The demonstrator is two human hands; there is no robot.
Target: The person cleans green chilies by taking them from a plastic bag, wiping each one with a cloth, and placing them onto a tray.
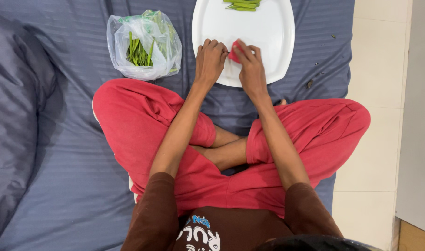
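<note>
A small red object (234, 52) sits at the near edge of the white plate (268, 32), pinched between the two hands; what it is cannot be told, since fingers cover most of it. The right hand (251, 67) closes its grip on the red object from the right side, thumb and fingertips around it. The left hand (209, 60) rests beside it with fingers curled down onto the plate, touching the object's left side; whether it truly grips it cannot be told.

At the plate's far edge lie a few green beans (242, 4). The plate rests on a blue-grey striped bedsheet (59, 162). To the left of the plate, near the left knee, stands an open clear plastic bag (143, 44) with more green beans inside. The person sits cross-legged in red trousers (138, 121). Pale floor tiles (380, 93) show at the right.
</note>
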